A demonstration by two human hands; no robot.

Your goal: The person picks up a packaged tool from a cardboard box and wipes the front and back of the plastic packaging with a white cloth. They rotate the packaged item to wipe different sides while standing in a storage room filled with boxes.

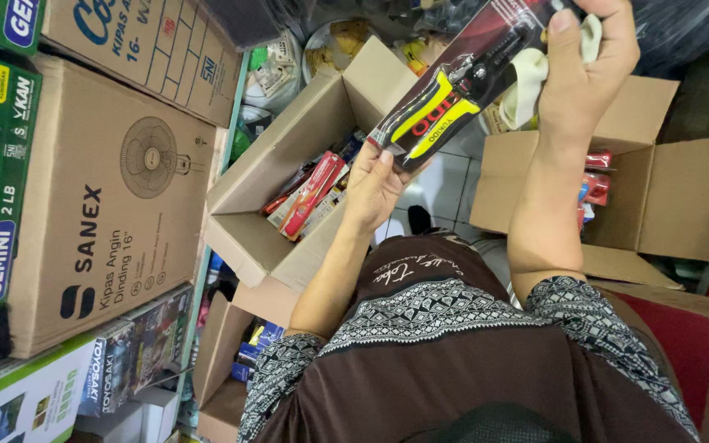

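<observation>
Left hand point(373, 184) gripping the lower end of a packaged pair of pliers point(461, 78), right hand point(584, 70) at 1 o'clock pinching its top with a white cloth point(527, 78), open cardboard box point(289, 172) of tools at 9 o'clock

I am holding a packaged hand tool point(461, 78) between my left hand point(373, 184) at its lower end and my right hand point(584, 70) at its upper end. It is hanging above the floor between two open cardboard boxes: the left box point(289, 176), holding packaged tools point(309, 195), and the right box point(666, 189). Stacked cartons point(112, 205) are standing further left.
</observation>
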